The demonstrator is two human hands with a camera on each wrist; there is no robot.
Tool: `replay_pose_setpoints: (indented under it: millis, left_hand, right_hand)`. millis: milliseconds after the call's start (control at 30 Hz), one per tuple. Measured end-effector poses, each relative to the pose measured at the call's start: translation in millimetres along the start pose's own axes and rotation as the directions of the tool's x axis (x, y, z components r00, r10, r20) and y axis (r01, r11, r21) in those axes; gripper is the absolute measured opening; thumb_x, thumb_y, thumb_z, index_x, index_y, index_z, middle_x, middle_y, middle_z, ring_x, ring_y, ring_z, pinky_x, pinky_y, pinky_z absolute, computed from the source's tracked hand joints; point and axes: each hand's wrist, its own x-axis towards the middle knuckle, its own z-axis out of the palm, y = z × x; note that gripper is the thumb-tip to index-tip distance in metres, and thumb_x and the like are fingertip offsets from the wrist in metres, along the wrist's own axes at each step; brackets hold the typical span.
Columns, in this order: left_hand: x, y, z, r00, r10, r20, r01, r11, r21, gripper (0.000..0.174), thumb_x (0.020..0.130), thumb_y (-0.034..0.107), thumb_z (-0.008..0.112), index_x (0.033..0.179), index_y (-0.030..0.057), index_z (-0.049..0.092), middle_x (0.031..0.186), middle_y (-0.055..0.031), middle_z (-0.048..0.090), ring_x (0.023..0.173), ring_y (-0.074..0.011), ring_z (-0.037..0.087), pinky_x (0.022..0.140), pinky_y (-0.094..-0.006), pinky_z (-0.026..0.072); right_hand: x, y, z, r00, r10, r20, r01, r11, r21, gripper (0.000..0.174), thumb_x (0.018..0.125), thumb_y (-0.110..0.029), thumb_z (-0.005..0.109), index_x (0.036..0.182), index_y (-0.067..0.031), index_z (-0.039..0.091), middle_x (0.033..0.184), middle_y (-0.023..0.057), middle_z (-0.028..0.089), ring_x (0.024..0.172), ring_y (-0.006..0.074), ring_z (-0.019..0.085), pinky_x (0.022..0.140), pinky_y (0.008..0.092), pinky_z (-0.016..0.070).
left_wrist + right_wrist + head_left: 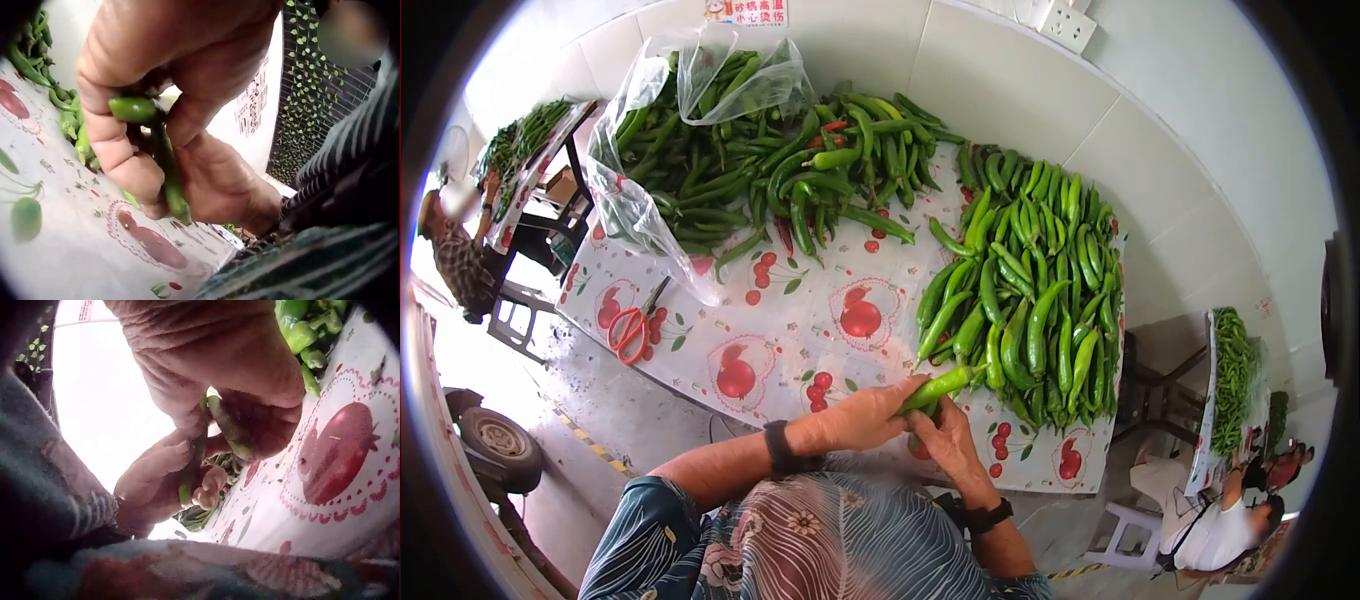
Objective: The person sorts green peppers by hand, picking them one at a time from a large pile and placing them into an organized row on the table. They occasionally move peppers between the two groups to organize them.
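Observation:
Close to the table's front edge, the left hand (862, 415) grips green peppers, one of them a bright green pepper (943, 387) pointing right. The right hand (948, 440) meets it from the right, its fingers curled around a pepper at the lower side. In the left wrist view, two peppers show between the fingers of the left hand (125, 119), one a long green pepper (167, 172). The right wrist view has the right hand (219, 362) above, with a darker pepper (232, 431) in its fingers; the left hand (159, 472) holds another pepper (186, 487).
Rows of green peppers (1040, 300) lie at the table's right. A clear plastic bag (625, 205) with a loose pepper heap (800, 170) is at the back left. Red-handled scissors (630, 333) lie at the left edge. People sit at other tables on both sides.

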Motion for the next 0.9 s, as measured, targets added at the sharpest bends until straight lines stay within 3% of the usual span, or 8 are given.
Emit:
replay_pose_setpoints:
  millis: [133,167,400,533,667,700,800,900]
  left_hand:
    - [-5.4,10.4,-12.7,0.999,-0.043,-0.018,0.043,0.999,-0.010,0.065,0.084,0.011,0.057,0.142,0.0065,0.027,0.099,-0.0248,0.062,0.086,-0.0360,0.066,0.074,-0.0439,0.0519]
    - [-6.7,8.5,-13.1,0.997,-0.079,-0.020,0.078,0.996,-0.040,0.065,0.084,0.011,0.056,0.142,0.0064,0.026,0.099,-0.0246,0.063,0.086,-0.0346,0.066,0.073,-0.0434,0.0522]
    - [-6.5,3.6,-27.1,0.975,-0.221,0.002,0.208,0.914,-0.348,0.071,0.082,0.011,0.061,0.143,0.0065,0.026,0.097,-0.0175,0.065,0.079,-0.0235,0.066,0.066,-0.0365,0.0533]
    - [-7.9,-7.9,-31.6,0.970,-0.220,-0.106,0.189,0.951,-0.243,0.074,0.078,0.020,0.066,0.142,0.0093,0.030,0.106,-0.0245,0.062,0.098,-0.0351,0.063,0.084,-0.0399,0.0494]
    - [-14.4,-30.2,-35.1,0.919,-0.320,-0.232,0.292,0.945,-0.147,0.070,0.076,0.020,0.066,0.138,0.0070,0.036,0.104,-0.0245,0.063,0.099,-0.0369,0.062,0.084,-0.0413,0.0489]
    - [-17.4,-41.9,-35.7,0.886,-0.350,-0.304,0.333,0.937,-0.109,0.068,0.076,0.019,0.066,0.137,0.0059,0.038,0.102,-0.0242,0.064,0.098,-0.0377,0.063,0.084,-0.0419,0.0489]
    - [-26.5,-68.7,-53.9,0.825,-0.302,-0.478,0.359,0.933,0.029,0.063,0.077,0.019,0.064,0.133,0.0021,0.040,0.091,-0.0220,0.065,0.082,-0.0346,0.066,0.072,-0.0411,0.0520]
    - [-30.6,-61.4,-70.4,0.771,-0.479,-0.420,0.376,0.875,-0.306,0.060,0.078,0.017,0.063,0.131,0.0006,0.040,0.082,-0.0184,0.064,0.063,-0.0272,0.065,0.059,-0.0378,0.0522]
  right_hand:
    - [4.6,-1.5,6.6,0.994,-0.016,-0.111,0.019,0.999,0.027,0.035,0.089,-0.013,0.061,0.119,0.0030,0.053,0.099,0.0073,0.062,0.089,0.0131,0.059,0.080,0.0283,0.0477]
    - [6.1,-3.5,11.9,0.985,-0.050,-0.166,0.058,0.997,0.044,0.031,0.089,-0.019,0.063,0.112,0.0013,0.057,0.090,0.0044,0.062,0.078,0.0097,0.056,0.069,0.0251,0.0460]
    - [15.7,-25.9,22.4,0.995,-0.079,-0.060,0.084,0.991,0.099,0.036,0.092,-0.014,0.056,0.126,-0.0013,0.051,0.103,0.0060,0.061,0.089,0.0113,0.057,0.076,0.0273,0.0491]
    - [24.1,-24.2,29.8,0.997,-0.074,-0.021,0.074,0.997,0.030,0.038,0.092,-0.012,0.056,0.128,-0.0012,0.049,0.105,0.0047,0.061,0.087,0.0138,0.059,0.074,0.0298,0.0516]
    - [20.3,-4.0,27.7,0.969,-0.232,-0.080,0.189,0.913,-0.361,0.031,0.088,-0.008,0.056,0.118,0.0007,0.056,0.108,0.0151,0.065,0.094,0.0228,0.065,0.075,0.0332,0.0523]
    - [15.7,-0.3,20.9,0.974,-0.222,-0.056,0.167,0.857,-0.487,0.029,0.082,-0.004,0.056,0.111,0.0004,0.060,0.107,0.0203,0.064,0.099,0.0317,0.063,0.081,0.0358,0.0509]
    - [-0.1,39.0,9.6,0.922,-0.385,-0.042,0.261,0.697,-0.668,0.029,0.079,-0.004,0.057,0.107,-0.0017,0.062,0.105,0.0199,0.064,0.100,0.0365,0.060,0.086,0.0393,0.0485]
    - [-12.8,49.8,3.0,0.850,-0.525,0.038,0.402,0.602,-0.690,0.021,0.076,-0.006,0.061,0.097,-0.0044,0.062,0.107,0.0160,0.062,0.104,0.0366,0.057,0.089,0.0432,0.0454]
